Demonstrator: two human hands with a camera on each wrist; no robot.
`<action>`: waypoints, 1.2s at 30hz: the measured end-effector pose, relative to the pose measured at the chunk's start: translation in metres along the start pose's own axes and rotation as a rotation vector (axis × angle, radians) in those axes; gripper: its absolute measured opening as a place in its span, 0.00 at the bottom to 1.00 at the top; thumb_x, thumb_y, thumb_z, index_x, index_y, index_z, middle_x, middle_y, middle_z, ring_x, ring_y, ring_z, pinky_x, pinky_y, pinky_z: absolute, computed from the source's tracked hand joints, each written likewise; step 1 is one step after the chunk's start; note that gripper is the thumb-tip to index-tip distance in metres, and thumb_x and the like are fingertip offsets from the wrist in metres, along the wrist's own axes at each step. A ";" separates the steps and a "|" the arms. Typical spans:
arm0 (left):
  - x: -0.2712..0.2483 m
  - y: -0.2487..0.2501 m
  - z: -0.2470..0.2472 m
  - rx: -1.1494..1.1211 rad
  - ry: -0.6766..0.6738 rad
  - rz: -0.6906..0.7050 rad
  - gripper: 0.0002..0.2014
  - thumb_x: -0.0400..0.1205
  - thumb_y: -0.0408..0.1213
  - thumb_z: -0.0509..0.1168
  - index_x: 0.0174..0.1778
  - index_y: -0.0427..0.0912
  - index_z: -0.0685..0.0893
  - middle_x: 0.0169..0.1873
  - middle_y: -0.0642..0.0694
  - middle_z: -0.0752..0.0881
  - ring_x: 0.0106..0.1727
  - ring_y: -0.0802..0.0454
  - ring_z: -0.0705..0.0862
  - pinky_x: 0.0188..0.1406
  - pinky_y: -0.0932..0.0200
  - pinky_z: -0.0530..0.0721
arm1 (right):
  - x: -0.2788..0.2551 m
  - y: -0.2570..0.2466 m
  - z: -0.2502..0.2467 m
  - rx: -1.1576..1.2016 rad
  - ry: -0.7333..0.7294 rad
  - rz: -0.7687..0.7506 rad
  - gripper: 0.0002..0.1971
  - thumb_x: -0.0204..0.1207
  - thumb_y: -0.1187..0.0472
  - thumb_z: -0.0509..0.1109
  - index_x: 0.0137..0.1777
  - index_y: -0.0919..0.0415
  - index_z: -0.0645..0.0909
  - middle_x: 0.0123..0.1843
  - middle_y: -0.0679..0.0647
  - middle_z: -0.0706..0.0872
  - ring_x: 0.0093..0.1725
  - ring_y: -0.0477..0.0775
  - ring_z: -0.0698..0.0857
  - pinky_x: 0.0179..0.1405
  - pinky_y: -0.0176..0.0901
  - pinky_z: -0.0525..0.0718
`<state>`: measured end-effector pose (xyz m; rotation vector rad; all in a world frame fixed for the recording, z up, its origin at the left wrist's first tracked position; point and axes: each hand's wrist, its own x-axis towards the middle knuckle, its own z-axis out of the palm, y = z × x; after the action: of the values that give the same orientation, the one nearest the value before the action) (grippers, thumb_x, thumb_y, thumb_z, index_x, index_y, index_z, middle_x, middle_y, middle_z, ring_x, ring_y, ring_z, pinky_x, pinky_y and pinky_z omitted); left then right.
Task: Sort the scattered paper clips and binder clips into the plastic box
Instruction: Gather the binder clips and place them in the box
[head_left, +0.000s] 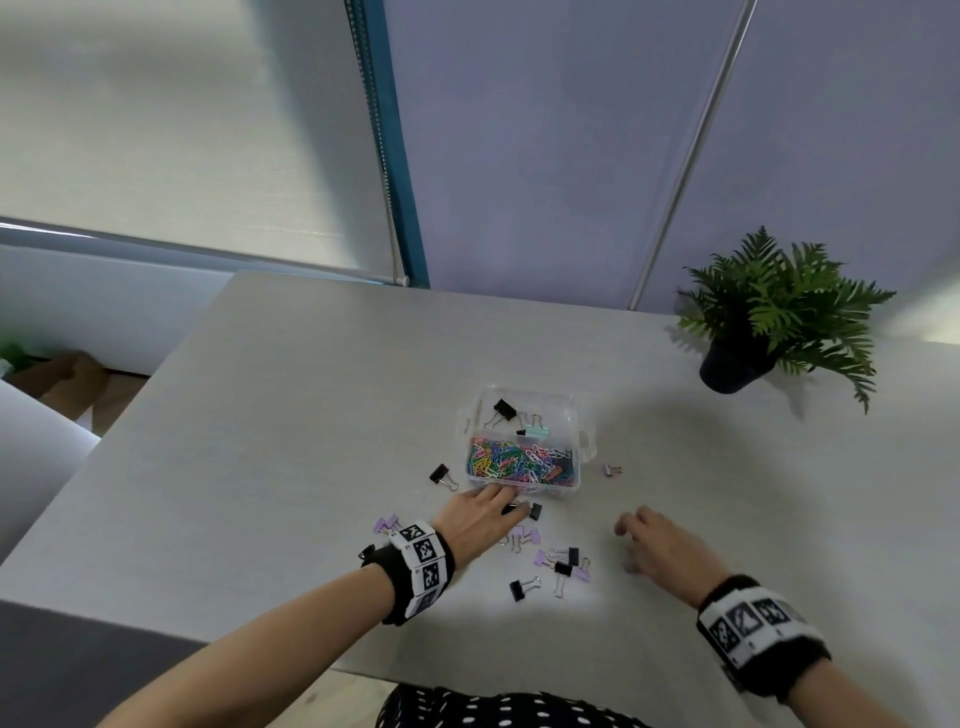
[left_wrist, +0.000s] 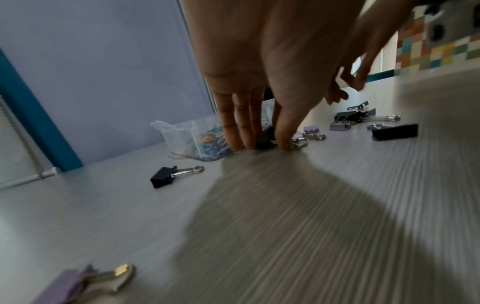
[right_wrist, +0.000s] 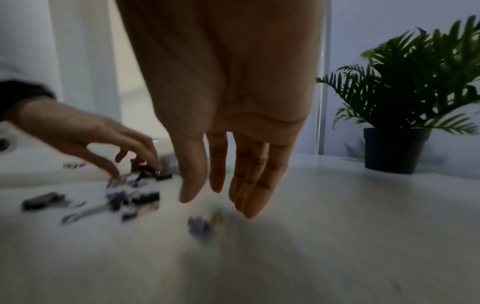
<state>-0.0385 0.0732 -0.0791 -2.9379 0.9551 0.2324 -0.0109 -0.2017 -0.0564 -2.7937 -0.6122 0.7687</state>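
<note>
The clear plastic box (head_left: 582, 415) stands mid-table, with colourful paper clips (head_left: 519, 462) in its near compartment and a few binder clips (head_left: 505, 410) in the far one. Just in front of it my left hand (head_left: 511, 506) reaches down, and its fingers (left_wrist: 239, 133) and thumb pinch a black binder clip (left_wrist: 265, 137) lying on the table. My right hand (head_left: 628, 545) hovers with relaxed fingers (right_wrist: 246, 185) just above a small purple binder clip (right_wrist: 202, 226). It holds nothing. Black and purple binder clips (head_left: 563, 564) lie scattered between my hands.
A lone black clip (head_left: 441, 475) lies left of the box and a small purple one (head_left: 612, 470) lies to its right. Purple clips (head_left: 387, 524) sit by my left wrist. A potted fern (head_left: 769, 322) stands at the back right. The table (head_left: 260, 441) ends at the left.
</note>
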 end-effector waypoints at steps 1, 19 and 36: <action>0.000 0.001 -0.002 -0.001 -0.019 -0.023 0.24 0.71 0.36 0.75 0.62 0.45 0.77 0.54 0.44 0.84 0.50 0.51 0.86 0.37 0.61 0.88 | -0.004 -0.001 0.006 0.010 -0.028 0.024 0.23 0.73 0.56 0.70 0.67 0.55 0.70 0.63 0.53 0.73 0.62 0.54 0.75 0.56 0.43 0.76; -0.013 -0.017 -0.063 -0.475 0.113 -0.312 0.14 0.82 0.39 0.60 0.62 0.40 0.73 0.58 0.44 0.78 0.51 0.47 0.82 0.54 0.53 0.86 | 0.003 -0.054 0.034 0.087 0.128 -0.103 0.15 0.76 0.56 0.65 0.60 0.58 0.69 0.60 0.52 0.74 0.58 0.53 0.72 0.50 0.41 0.73; 0.073 -0.090 -0.056 -0.608 0.146 -0.590 0.19 0.79 0.31 0.65 0.66 0.39 0.75 0.61 0.37 0.78 0.57 0.40 0.82 0.61 0.45 0.82 | -0.003 -0.047 0.033 -0.001 0.060 -0.046 0.14 0.73 0.64 0.59 0.59 0.62 0.69 0.59 0.56 0.73 0.56 0.57 0.72 0.43 0.41 0.68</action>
<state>0.0797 0.0988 -0.0351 -3.6530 -0.0429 0.3253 -0.0464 -0.1587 -0.0707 -2.7819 -0.6645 0.6737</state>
